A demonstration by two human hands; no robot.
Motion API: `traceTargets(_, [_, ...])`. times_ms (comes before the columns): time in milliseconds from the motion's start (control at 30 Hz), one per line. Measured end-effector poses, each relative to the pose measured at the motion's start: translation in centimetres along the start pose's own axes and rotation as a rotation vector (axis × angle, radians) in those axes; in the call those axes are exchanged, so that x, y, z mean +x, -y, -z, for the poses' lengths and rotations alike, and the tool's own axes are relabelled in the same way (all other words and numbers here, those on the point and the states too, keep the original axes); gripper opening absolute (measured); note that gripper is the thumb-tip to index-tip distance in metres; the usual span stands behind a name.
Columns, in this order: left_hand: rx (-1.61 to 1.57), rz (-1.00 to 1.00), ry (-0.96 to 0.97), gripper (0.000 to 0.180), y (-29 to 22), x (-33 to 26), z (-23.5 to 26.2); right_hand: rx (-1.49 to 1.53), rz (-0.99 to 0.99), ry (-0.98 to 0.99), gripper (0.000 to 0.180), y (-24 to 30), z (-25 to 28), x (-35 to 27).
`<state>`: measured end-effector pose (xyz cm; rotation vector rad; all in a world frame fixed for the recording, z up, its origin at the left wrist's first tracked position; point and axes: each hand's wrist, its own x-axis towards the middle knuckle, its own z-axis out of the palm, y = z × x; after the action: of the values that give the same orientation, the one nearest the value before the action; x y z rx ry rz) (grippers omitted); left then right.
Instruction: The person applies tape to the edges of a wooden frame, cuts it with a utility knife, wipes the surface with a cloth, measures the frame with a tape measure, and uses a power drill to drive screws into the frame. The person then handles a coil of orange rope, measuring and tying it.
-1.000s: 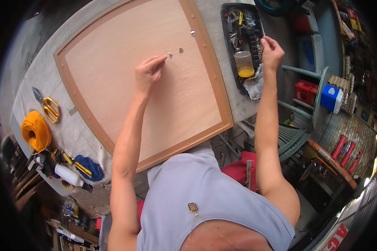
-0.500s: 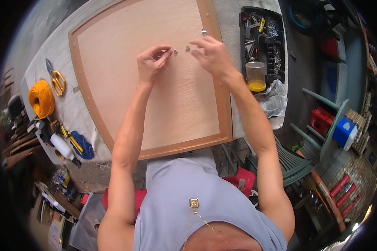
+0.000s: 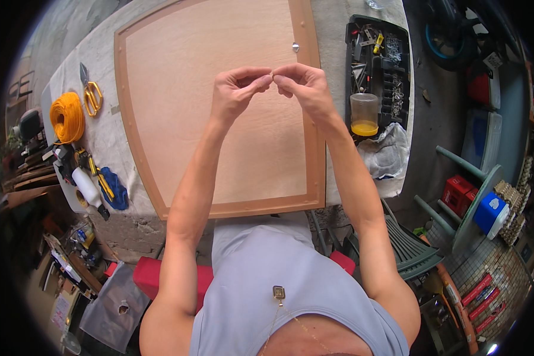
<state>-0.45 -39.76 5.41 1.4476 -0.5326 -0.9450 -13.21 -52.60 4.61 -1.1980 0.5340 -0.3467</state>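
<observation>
A large plywood panel (image 3: 207, 89) with a darker wooden border lies flat on the worktable. Above its upper middle my left hand (image 3: 236, 89) and my right hand (image 3: 299, 83) meet fingertip to fingertip, pinching a tiny piece of hardware between them; it is too small to identify. A small round metal fitting (image 3: 295, 46) sits on the panel near its right border, just beyond my hands.
A black tray of screws and fittings (image 3: 378, 53) lies right of the panel, with a plastic cup of yellow liquid (image 3: 364, 114) and a crumpled plastic bag (image 3: 387, 155). Yellow scissors (image 3: 91, 95), an orange cord coil (image 3: 66, 117), a white bottle (image 3: 88, 188) and a blue cloth (image 3: 115, 187) lie left.
My right hand came back from the hardware tray to meet my left hand over the panel. Both hands now pinch together at the fingertips, raised off the panel.
</observation>
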Motion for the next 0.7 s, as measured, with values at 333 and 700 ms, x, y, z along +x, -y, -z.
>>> traceTargets(333, [-0.065, -0.191, 0.216, 0.02, -1.9, -1.6, -0.1, 0.045, 0.123, -0.221, 0.013, 2.8, -3.6, -3.5])
traceTargets(700, [-0.117, -0.017, 0.226, 0.013, -2.3, -2.6, 3.5, 0.222, 0.156, -0.409, 0.014, 1.2, -9.3, -5.1])
